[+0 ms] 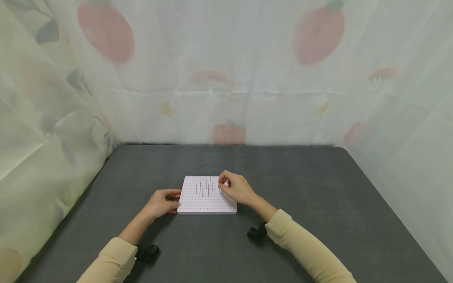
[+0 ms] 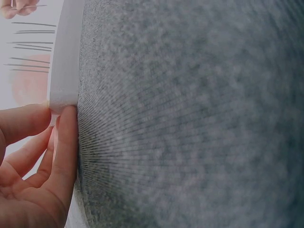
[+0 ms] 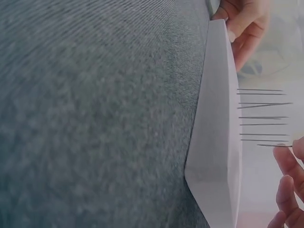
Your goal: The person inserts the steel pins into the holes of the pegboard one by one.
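A white board [image 1: 207,207] with a grid of small holes lies flat on the dark table. Several thin metal needles [image 3: 263,124] stand upright in its middle and far part. My left hand [image 1: 159,203] holds the board's left edge, its thumb by the near corner and its fingers along the side. Above the board's right part, my right hand [image 1: 236,188] pinches one needle [image 3: 273,145] between thumb and fingertip. In the right wrist view that needle's pointed end is apart from the board. Its upper end is hidden by the fingertips.
The dark grey table [image 1: 301,184] extends around the board on all sides. A pale curtain [image 1: 269,118] with fruit prints hangs behind the table and along both sides. Black wrist devices [image 1: 256,233] sit under both forearms.
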Motion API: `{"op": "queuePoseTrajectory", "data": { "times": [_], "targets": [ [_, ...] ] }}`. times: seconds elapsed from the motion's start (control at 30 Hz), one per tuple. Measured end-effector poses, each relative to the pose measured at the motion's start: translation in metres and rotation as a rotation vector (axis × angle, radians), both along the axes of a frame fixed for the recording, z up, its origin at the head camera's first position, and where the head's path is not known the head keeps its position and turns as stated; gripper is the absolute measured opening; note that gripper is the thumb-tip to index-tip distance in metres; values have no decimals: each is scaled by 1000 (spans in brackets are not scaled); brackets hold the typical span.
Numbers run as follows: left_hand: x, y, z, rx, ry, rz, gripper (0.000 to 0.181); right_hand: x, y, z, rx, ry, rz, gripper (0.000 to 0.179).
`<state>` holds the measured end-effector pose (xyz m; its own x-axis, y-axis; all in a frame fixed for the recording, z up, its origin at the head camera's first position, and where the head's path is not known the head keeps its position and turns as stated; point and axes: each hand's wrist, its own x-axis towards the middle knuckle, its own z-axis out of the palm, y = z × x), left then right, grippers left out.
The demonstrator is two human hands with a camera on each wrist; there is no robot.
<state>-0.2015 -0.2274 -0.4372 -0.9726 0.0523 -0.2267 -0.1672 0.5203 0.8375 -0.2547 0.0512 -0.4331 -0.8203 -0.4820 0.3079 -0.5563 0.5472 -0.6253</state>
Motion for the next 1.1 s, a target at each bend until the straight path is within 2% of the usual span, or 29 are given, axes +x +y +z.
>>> {"op": "queuePoseTrajectory", "data": {
  "times": [0.47,1.1],
  "targets": [
    [-1,0,-1,1,-9,0,51,1,-10,-7,94,55,-12,4],
    [-2,0,-1,2,-5,2,51,0,-12,-10,129,79,-6,4]
  ]
}}
